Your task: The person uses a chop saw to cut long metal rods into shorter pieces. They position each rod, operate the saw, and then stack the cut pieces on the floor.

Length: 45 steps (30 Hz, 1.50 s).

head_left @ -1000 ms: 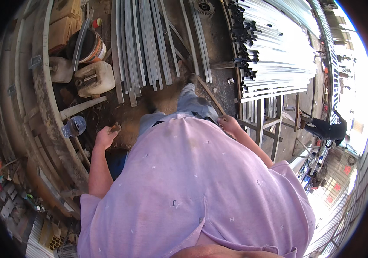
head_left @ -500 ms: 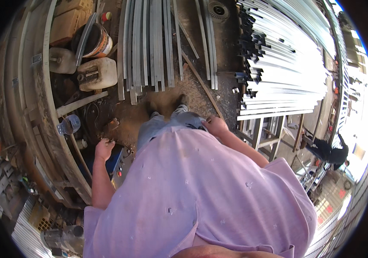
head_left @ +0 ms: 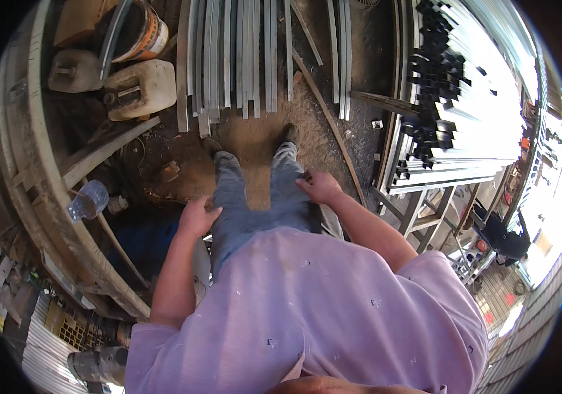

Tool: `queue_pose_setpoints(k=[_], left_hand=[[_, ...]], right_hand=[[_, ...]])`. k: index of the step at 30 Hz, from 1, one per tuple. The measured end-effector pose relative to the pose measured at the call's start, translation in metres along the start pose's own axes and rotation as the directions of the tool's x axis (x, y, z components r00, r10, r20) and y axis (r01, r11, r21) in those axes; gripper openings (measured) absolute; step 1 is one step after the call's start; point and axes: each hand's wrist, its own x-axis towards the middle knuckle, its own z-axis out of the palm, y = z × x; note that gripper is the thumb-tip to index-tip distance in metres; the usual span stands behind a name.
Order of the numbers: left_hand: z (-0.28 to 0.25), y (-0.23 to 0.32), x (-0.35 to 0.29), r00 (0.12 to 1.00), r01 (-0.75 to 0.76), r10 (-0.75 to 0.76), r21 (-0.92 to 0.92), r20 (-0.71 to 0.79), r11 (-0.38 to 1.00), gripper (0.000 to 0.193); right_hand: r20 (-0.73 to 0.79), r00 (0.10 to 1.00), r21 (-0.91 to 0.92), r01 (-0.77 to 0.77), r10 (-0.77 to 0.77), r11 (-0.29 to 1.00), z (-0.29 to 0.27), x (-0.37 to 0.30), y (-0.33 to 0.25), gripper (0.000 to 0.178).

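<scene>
My left hand (head_left: 198, 217) is at the outer side of my left thigh, its fingers curled and thumb against the blue jeans (head_left: 254, 209). On the other thigh, my right hand (head_left: 320, 188) pinches the cloth between thumb and fingers; its lower fingers are folded underneath. No tool shows in either hand. Beyond my shoes, long grey metal profiles (head_left: 228, 59) lie side by side on the floor, their near ends uneven.
A rack (head_left: 418, 207) at the right carries a big stack of shiny metal profiles (head_left: 484, 125). A thin strip (head_left: 330, 128) lies slantwise on the floor. Left stand a dirty white jerrycan (head_left: 142, 92), a bucket (head_left: 143, 36) and a clear bottle (head_left: 88, 200) by a wooden frame (head_left: 51, 157). Far right, a person (head_left: 504, 236) bends.
My left hand has come inward from beside me to the left thigh. The right hand stays on the right thigh. My legs are farther apart, and the view has shifted.
</scene>
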Motion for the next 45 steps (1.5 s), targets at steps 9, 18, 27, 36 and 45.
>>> queue_pose_setpoints(k=[9, 18, 27, 36, 45], left_hand=[[0.042, -0.041, 0.159, 0.978, -0.123, 0.091, 0.164, 0.19, 0.979, 0.055], [0.105, -0.038, 0.279, 0.977, -0.19, 0.199, -0.106, 0.08, 0.976, 0.061], [0.074, -0.013, 0.313, 0.947, -0.315, 0.313, 0.028, 0.068, 0.949, 0.066], [0.048, 0.005, 0.28, 0.925, -0.379, 0.38, 0.019, -0.034, 0.925, 0.075], [0.066, 0.015, 0.272, 0.925, -0.358, 0.369, 0.119, -0.09, 0.926, 0.078]], right_hand=[[-0.071, 0.995, 0.155, -0.061, 0.073, 0.986, 0.068, 0.138, -0.01, 0.053], [0.013, 0.989, 0.121, -0.15, 0.15, 0.981, 0.086, 0.371, 0.022, 0.057], [-0.201, 0.912, 0.321, -0.283, 0.357, 0.904, 0.078, 0.545, 0.052, 0.081], [0.045, 0.902, 0.719, -0.328, 0.43, 0.613, 0.101, 0.61, 0.076, 0.095], [0.132, 0.96, 0.795, -0.251, 0.246, 0.552, 0.131, 0.619, 0.062, 0.067]])
